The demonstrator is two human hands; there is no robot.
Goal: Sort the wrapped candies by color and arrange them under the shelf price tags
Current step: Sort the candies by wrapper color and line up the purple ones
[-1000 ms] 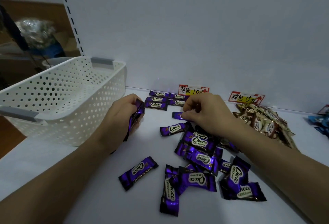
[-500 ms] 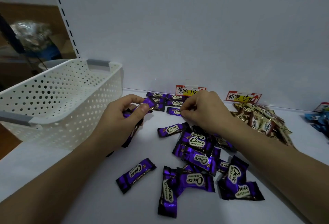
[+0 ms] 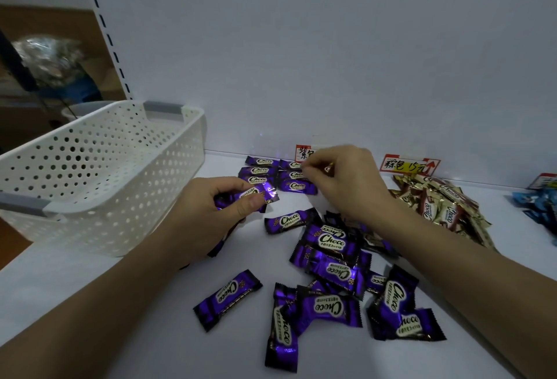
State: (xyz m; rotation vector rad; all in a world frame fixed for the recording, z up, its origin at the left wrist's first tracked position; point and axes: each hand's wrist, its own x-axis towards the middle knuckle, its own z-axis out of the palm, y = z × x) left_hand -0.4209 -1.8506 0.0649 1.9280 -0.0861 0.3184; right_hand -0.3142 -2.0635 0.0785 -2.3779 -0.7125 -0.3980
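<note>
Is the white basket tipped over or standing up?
Standing up. The white basket sits on its base on the shelf, rim and grey handles on top, open side facing up.

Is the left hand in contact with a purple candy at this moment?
Touching. The head view shows the left hand pinching a purple candy between thumb and fingers, with the wrapper's end sticking out past the thumb.

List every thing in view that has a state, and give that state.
left hand: grips purple candies.
right hand: fingers curled over the rows; what they pinch is unclear.
arranged candies: flat, in rows by the purple tag.
loose candies: scattered, overlapping, unsorted.
brown candies: heaped below the second tag.
basket: upright.
</note>
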